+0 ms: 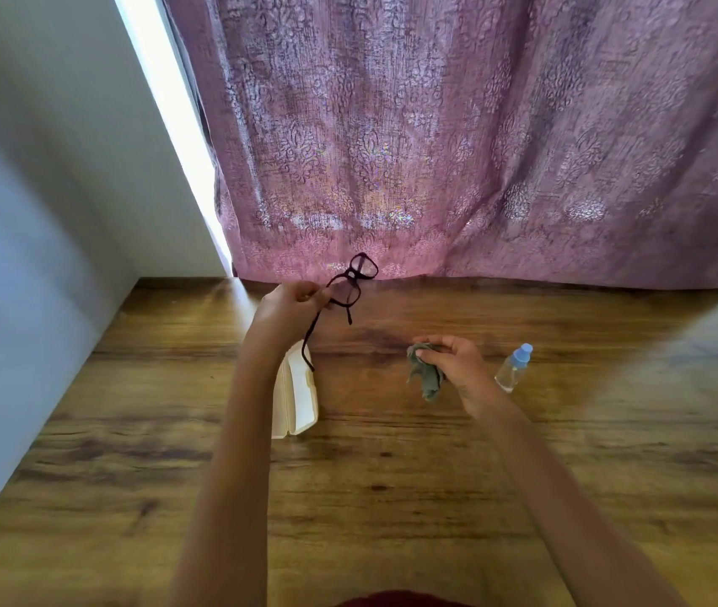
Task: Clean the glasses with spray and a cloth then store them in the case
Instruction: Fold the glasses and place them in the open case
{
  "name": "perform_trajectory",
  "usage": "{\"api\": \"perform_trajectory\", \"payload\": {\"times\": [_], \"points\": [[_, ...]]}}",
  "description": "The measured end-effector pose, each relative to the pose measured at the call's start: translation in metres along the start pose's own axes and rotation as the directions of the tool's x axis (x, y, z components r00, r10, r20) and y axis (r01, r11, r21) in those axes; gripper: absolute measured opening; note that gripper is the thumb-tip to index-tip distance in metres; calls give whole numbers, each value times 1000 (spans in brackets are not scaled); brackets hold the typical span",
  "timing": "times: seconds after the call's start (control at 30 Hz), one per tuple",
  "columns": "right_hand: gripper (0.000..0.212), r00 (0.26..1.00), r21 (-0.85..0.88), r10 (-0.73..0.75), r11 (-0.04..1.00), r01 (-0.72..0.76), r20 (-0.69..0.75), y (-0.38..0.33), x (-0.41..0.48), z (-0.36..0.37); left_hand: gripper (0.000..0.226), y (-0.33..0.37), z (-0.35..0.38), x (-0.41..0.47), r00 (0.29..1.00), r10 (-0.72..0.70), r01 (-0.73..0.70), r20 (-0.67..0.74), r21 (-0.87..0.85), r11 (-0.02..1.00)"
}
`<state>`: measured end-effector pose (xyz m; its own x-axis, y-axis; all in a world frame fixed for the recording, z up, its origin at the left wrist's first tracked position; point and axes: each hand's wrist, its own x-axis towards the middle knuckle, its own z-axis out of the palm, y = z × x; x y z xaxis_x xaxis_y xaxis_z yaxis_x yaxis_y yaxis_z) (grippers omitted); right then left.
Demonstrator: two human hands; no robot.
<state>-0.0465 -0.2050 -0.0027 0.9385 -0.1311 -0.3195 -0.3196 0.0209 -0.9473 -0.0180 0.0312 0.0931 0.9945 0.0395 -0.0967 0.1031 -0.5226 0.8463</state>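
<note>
My left hand (291,304) holds dark-framed glasses (350,280) by the corner of the frame, lifted above the table with the lenses pointing away and one temple arm hanging down. My right hand (453,361) is closed on a crumpled grey-green cloth (426,374), low over the table and apart from the glasses. A cream glasses case (298,400) lies on the table under my left forearm, partly hidden by it. A small clear spray bottle (514,368) with a blue cap lies tilted on the table just right of my right hand.
The wooden table (392,475) stretches wide in front of me. A purple patterned curtain (479,146) hangs along its far edge. A pale wall (41,212) borders the table's left side.
</note>
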Motion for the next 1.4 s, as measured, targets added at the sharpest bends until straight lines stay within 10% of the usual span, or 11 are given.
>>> {"api": "perform_trajectory", "payload": {"times": [0.37, 0.77, 1.0, 1.17, 1.4], "points": [[12, 974, -27, 82, 996, -90, -213, 14, 22, -14, 15, -8, 1, -3, 997, 79, -77, -13, 91, 993], [15, 977, 91, 174, 982, -164, -122, 22, 26, -13, 15, -23, 4, -17, 973, 229, -220, -29, 173, 960], [20, 974, -498, -126, 867, 15, -190, 23, 19, -9, 15, -39, 15, -20, 956, 292, -286, -30, 121, 950], [35, 996, 35, 11, 999, -8, -85, -4, 13, -3, 15, -47, 24, -19, 948, 316, -307, -21, 191, 932], [10, 995, 32, -38, 999, 42, -93, -16, 18, 7, 16, -58, 34, -15, 941, 336, -323, -34, 201, 925]]}}
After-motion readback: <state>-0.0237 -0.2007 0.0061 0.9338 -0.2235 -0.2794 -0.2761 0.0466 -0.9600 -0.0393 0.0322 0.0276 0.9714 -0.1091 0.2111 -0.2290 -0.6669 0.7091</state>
